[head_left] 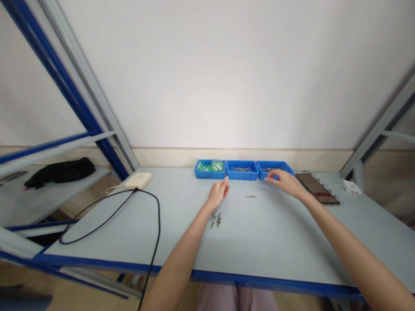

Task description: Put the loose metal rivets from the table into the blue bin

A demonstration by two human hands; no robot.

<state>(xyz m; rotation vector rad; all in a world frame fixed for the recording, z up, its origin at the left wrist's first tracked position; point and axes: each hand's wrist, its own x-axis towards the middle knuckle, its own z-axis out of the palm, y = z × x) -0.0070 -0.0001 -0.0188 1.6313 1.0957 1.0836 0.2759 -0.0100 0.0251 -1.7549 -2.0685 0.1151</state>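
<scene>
My left hand (pixel 218 193) is closed above the table, thumb and index finger pressed together just in front of the left and middle blue bins. Whatever it pinches, if anything, is too small to make out. My right hand (pixel 283 180) reaches to the front of the right blue bin (pixel 288 166), fingertips brought together in a pinch; any content is hidden. Between the hands lies a single blind rivet (pixel 250 197). A small group of similar rivets (pixel 218 220) lies beside my left forearm. The middle bin (pixel 242 176) holds thin metal pieces.
The left blue bin (pixel 210 175) contains green-and-white packets. At the right lie a dark tablet-like device (pixel 317 188) and a white object (pixel 352 187). A white box (pixel 138 180) and a looping black cable (pixel 158 216) occupy the table's left side. Blue-grey frame posts flank the table (pixel 259 242).
</scene>
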